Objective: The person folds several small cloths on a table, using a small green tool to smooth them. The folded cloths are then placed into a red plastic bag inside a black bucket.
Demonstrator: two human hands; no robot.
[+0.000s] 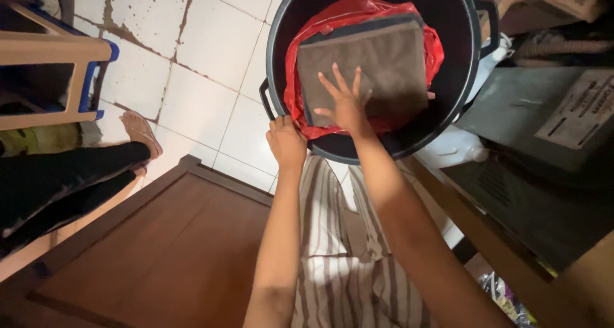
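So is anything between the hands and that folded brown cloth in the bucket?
Nothing visible. The right hand lies flat on the brown cloth, atop a red bag; the left hand grips the bucket rim.

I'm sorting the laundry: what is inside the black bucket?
The black bucket holds a folded brown cloth lying on a red plastic bag. The right hand presses flat on the cloth; the left hand holds the rim. Anything beneath is covered.

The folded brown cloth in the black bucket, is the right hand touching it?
Touching. The head view shows the right hand pressed flat on the folded brown cloth.
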